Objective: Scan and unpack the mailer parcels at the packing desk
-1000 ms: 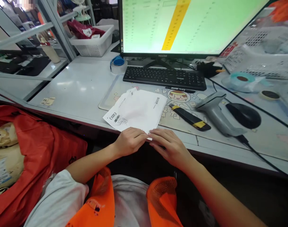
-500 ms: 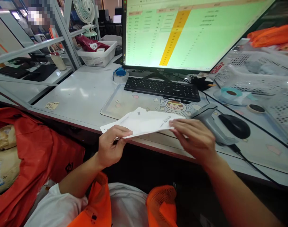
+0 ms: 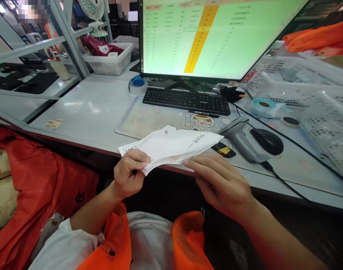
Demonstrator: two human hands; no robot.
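Pinched between the thumb and fingers of my left hand [image 3: 130, 174] is the left near corner of a white printed envelope [image 3: 171, 144]. It tilts over the table's front edge, and its near side gapes apart as if it were an open mouth. My right hand [image 3: 220, 183] has its fingers stretched out, palm side down. Its fingertips are at the envelope's near right edge; whether they touch it I cannot tell. Just beyond that hand lie a black and yellow tool [image 3: 225, 150], partly hidden, and a grey barcode scanner [image 3: 246, 140].
A monitor [image 3: 210, 37] stands behind a black keyboard [image 3: 185, 100] on a cartoon desk mat [image 3: 132, 122]. A black mouse [image 3: 267, 141], tape rolls [image 3: 264, 107] and white baskets [image 3: 328, 123] are at right. A red bag [image 3: 56, 195] sits at lower left.
My right hand has let go of the envelope's right end and moved left and down along its near edge. That edge has parted, and the black and yellow tool now shows.
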